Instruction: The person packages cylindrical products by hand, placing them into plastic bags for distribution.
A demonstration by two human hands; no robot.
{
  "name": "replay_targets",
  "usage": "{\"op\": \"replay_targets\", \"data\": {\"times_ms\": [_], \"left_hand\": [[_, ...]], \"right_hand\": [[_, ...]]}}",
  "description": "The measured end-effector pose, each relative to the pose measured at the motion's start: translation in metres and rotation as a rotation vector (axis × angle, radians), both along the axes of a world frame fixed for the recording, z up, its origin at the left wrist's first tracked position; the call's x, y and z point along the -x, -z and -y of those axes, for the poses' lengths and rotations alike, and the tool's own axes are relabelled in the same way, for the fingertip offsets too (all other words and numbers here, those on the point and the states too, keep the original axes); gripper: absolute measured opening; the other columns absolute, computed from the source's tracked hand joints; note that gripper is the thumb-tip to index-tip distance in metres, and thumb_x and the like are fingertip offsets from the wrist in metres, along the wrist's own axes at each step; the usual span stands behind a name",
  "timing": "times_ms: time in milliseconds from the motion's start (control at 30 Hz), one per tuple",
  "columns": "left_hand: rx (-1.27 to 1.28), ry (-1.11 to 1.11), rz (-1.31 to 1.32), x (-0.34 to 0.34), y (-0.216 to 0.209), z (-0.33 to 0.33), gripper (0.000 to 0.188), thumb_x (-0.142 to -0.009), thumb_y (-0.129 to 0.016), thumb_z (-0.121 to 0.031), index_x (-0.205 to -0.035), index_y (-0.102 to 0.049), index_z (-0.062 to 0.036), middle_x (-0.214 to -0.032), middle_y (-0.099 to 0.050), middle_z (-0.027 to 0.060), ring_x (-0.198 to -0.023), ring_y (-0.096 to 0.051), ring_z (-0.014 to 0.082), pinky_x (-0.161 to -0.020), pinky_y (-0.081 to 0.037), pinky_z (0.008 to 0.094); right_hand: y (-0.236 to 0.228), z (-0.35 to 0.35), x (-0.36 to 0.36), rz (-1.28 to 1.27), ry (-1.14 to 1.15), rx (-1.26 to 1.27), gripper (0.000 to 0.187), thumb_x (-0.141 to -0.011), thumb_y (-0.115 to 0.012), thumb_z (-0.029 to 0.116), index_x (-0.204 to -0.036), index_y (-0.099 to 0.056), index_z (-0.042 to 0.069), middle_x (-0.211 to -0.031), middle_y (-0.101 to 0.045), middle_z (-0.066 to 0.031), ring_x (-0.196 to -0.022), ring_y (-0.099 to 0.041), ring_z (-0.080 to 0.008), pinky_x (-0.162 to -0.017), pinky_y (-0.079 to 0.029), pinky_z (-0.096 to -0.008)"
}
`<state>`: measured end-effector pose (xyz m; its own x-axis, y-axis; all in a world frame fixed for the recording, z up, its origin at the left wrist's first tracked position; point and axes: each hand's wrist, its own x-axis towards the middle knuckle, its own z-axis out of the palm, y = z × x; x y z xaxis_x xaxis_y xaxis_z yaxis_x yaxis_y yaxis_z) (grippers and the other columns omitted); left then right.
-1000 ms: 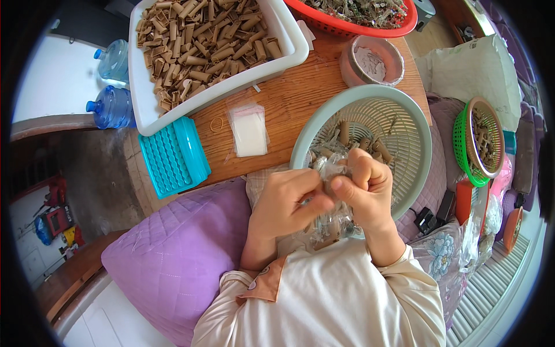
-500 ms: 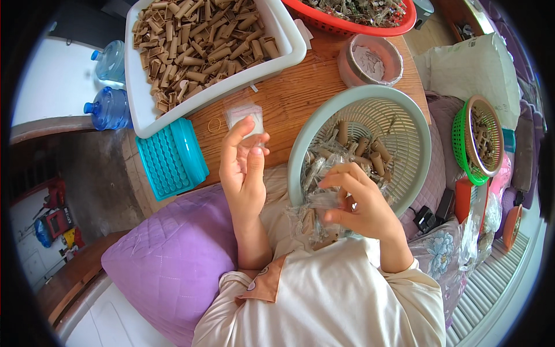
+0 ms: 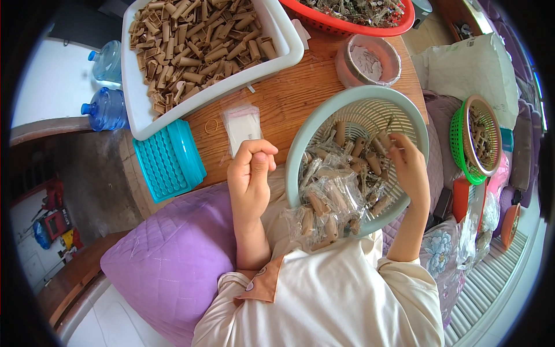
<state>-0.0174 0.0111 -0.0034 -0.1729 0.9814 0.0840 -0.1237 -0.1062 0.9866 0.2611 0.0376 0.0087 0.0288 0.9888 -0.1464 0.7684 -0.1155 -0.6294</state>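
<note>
The right hand (image 3: 411, 170) reaches into a grey-green basket (image 3: 293, 173) over the person's lap, its fingertips at a brown tube (image 3: 382, 142) near the far right side; whether they grip it cannot be told. The left hand (image 3: 251, 179) is raised left of the basket, fingers curled, thumb against them, nothing visible inside. Clear-wrapped tubes (image 3: 329, 202) crowd the near rim. A light pinch on the tube's exposed end, lifted clear of its neighbours, would probably avoid snagging film or crushing it.
</note>
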Motion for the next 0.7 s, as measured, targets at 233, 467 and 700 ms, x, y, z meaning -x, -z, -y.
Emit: {"op": "replay_targets", "data": {"times_ms": [233, 467, 700], "left_hand": [[0.053, 0.226, -0.171, -0.008, -0.018, 0.007, 0.025, -0.083, -0.060, -0.027, -0.072, -0.058, -0.0043, -0.052, -0.042, -0.0032, -0.044, -0.031, 0.0039, -0.041, -0.023, 0.0216], [0.083, 0.377, -0.191, -0.015, -0.030, 0.009, 0.046, -0.072, -0.065, -0.048, -0.086, -0.059, -0.0050, -0.046, -0.036, -0.0014, -0.042, -0.032, 0.0051, -0.040, -0.024, 0.0228], [0.027, 0.331, -0.010, -0.014, -0.028, 0.017, 0.018, -0.081, -0.063, -0.019, -0.084, -0.057, -0.0031, -0.059, -0.052, 0.0002, -0.047, -0.044, 0.0039, -0.043, -0.034, 0.0191]], "right_hand": [[-0.017, -0.001, 0.021, -1.254, 0.192, -0.106, 0.031, -0.093, -0.037, 0.011, -0.120, -0.039, -0.003, -0.101, -0.052, -0.0133, -0.073, -0.057, -0.0151, -0.067, -0.053, -0.0290], [-0.039, 0.010, 0.087, -1.673, 0.087, 0.139, 0.042, -0.090, -0.042, 0.016, -0.126, -0.029, -0.003, -0.100, -0.046, -0.0154, -0.073, -0.054, -0.0165, -0.061, -0.055, -0.0306], [-0.039, 0.014, 0.116, -1.558, -0.011, 0.311, 0.036, -0.091, -0.042, 0.013, -0.126, -0.036, 0.005, -0.100, -0.049, -0.0066, -0.079, -0.052, -0.0103, -0.068, -0.052, -0.0265]]}}
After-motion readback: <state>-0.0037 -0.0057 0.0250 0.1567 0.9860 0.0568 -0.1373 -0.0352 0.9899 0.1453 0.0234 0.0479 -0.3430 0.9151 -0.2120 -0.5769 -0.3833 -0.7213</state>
